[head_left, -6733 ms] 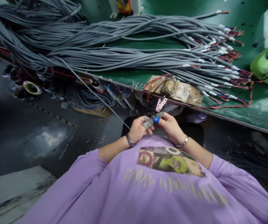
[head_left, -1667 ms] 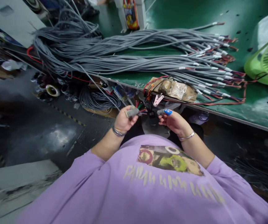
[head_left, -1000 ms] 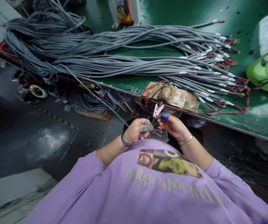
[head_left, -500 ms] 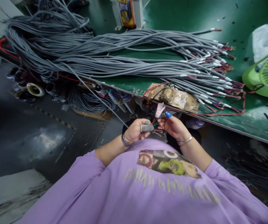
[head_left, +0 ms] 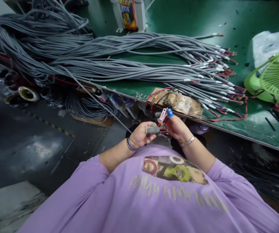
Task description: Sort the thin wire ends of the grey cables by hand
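My left hand (head_left: 143, 133), with grey coverings on its fingers, grips the end of a grey cable (head_left: 93, 94) that runs down from the bench. Thin coloured wires (head_left: 163, 132) fan out of this grip to the right. My right hand (head_left: 178, 127) has a blue cover on the thumb, and its fingers close on some of the wires near the left fingertips. A small pale pink slotted piece (head_left: 162, 115) stands beside the right thumb, red wires leading up to it; whether the fingers hold it I cannot tell.
Grey cables (head_left: 129, 69) with white bands and bare wire ends lie across the green bench (head_left: 178, 16). At its front edge sits a taped brown block (head_left: 180, 103). A green fan (head_left: 273, 76) stands right; a coiled cable bundle (head_left: 88, 106) lies below.
My right hand has moved left towards my left hand, its thumb coming beside the pink piece and its fingers closing on the wires. The view has shifted slightly.
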### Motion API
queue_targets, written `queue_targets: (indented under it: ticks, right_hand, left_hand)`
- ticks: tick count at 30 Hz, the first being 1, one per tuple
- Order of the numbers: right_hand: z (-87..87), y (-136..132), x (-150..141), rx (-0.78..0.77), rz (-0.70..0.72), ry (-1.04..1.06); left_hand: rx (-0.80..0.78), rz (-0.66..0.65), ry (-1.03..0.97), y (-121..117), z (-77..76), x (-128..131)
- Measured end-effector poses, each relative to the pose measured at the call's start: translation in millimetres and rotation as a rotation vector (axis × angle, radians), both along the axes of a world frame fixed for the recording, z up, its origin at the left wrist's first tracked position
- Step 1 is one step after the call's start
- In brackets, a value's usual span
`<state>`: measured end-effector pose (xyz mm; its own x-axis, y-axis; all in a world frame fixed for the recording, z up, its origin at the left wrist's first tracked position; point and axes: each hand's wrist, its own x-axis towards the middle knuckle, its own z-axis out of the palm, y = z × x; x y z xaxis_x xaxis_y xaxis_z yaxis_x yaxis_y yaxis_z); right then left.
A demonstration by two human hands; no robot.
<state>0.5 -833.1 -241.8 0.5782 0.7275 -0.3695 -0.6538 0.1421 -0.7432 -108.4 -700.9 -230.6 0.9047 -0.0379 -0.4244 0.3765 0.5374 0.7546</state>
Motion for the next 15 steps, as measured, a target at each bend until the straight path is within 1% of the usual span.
queue_targets:
  ticks: [2,6,7,8,10,13,15]
  right_hand:
    - [-2.1,4,-4,-0.022,-0.073,-0.071]
    - [-10.6,8,-12,-0.087,-0.352,-0.322]
    - [-12.0,9,-13,-0.105,-0.397,-0.363]
    - [-12.5,10,-14,-0.115,-0.412,-0.373]
    - [-11.1,13,-14,-0.098,-0.355,-0.282]
    - [-6.3,17,-13,-0.007,-0.218,0.001]
    - [-4.3,18,-11,0.046,-0.195,0.140]
  left_hand:
    - [-0.032,0.011,0.002,1,-0.2,1]
    - [-0.074,-0.005,0.000,3,0.0,2]
    - [-0.079,-0.007,0.003,3,-0.3,2]
    - [-0.083,-0.009,0.006,3,-0.7,3]
    - [-0.087,-0.013,0.013,3,-1.8,4]
    - [-0.093,-0.025,0.015,3,-3.1,6]
    - [-0.100,-0.035,0.016,2,-3.5,7]
